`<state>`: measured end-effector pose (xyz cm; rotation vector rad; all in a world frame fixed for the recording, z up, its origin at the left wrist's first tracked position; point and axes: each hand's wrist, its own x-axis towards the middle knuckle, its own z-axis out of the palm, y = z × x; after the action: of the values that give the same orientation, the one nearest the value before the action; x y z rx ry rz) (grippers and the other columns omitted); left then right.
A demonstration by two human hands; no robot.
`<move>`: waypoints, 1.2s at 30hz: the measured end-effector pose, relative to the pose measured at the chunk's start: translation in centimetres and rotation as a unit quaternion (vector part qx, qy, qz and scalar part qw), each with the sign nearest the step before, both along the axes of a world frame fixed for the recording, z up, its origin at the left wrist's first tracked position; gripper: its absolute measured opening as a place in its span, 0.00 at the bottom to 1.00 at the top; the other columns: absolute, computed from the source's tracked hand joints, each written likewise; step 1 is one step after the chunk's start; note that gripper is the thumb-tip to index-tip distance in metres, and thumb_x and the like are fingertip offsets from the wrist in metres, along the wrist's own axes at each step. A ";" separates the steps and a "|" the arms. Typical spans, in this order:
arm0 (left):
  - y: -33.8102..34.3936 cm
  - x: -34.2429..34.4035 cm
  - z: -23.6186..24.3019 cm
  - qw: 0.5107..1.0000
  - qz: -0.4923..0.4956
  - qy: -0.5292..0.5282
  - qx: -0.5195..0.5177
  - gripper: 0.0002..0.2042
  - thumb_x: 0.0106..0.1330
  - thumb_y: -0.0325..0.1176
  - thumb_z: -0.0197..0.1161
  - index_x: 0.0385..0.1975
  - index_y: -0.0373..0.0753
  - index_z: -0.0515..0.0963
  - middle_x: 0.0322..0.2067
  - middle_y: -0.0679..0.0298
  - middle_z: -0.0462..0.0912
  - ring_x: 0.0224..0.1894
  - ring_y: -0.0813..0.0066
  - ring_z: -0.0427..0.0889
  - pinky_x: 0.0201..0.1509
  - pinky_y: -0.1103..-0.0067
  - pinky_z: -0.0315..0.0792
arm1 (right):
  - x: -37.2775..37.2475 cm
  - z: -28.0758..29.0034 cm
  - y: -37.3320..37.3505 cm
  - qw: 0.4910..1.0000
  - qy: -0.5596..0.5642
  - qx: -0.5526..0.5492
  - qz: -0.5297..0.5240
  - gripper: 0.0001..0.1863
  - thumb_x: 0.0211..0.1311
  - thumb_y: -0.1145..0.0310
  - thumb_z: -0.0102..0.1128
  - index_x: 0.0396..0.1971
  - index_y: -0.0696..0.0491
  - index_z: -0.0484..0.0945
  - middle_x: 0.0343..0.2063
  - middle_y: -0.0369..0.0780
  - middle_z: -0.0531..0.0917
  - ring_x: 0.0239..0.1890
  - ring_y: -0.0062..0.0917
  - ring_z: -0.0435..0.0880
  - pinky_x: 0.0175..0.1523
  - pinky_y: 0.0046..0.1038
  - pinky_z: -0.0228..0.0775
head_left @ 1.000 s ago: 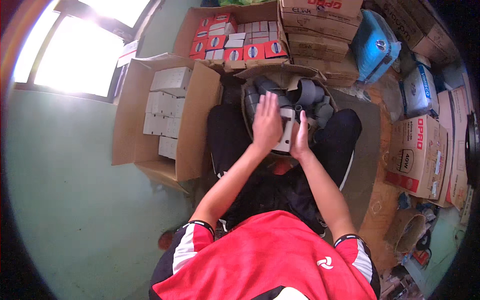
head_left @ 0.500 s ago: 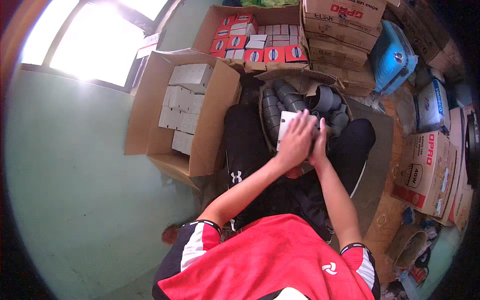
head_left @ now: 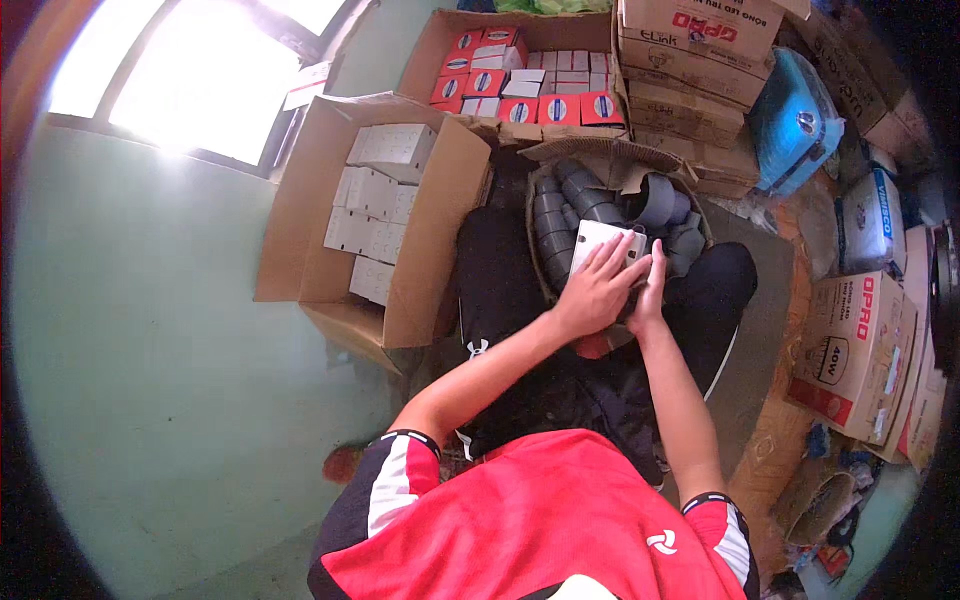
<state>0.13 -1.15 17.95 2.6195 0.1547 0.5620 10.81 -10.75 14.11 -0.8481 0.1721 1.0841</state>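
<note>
A white rectangular plastic box [head_left: 592,236] with small dark holes at its corners is between my hands, over the carton of grey pipe fittings. My left hand [head_left: 600,290] lies across its top with fingers stretched out flat. Along its right side, my right hand [head_left: 648,290] holds it, with the fingers pointing away from me and partly hidden. The grey pipe fittings [head_left: 555,225] fill the round-edged carton [head_left: 600,150] between my knees. Similar white boxes [head_left: 370,195] are stacked inside an open carton [head_left: 440,240] to my left.
Beyond stands a wide carton [head_left: 425,70] of red-and-white small boxes [head_left: 520,108]. Closed cartons [head_left: 690,100] are stacked at the far right, beside a blue plastic-wrapped case [head_left: 795,120]. More cartons [head_left: 855,350] line the right side. A green wall [head_left: 160,350] bounds the left.
The white box has turned a little and shows more of its top. My left hand has slid slightly toward me and right across it. The whole view has shifted slightly.
</note>
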 end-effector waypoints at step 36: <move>5.4 -0.4 -11.9 0.560 -0.009 0.076 -0.825 0.24 0.82 0.48 0.58 0.70 0.42 0.77 0.62 0.62 0.86 0.57 0.70 0.88 0.62 0.68 0.83 | -0.2 -2.8 1.3 0.985 -0.165 -0.058 0.014 0.44 0.76 0.25 0.46 0.69 0.50 0.74 0.63 0.38 0.80 0.65 0.33 0.78 0.71 0.40 0.68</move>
<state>-0.31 4.30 6.08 0.7436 0.4298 -0.0125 10.63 -9.45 11.29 -1.1244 -0.0549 0.9516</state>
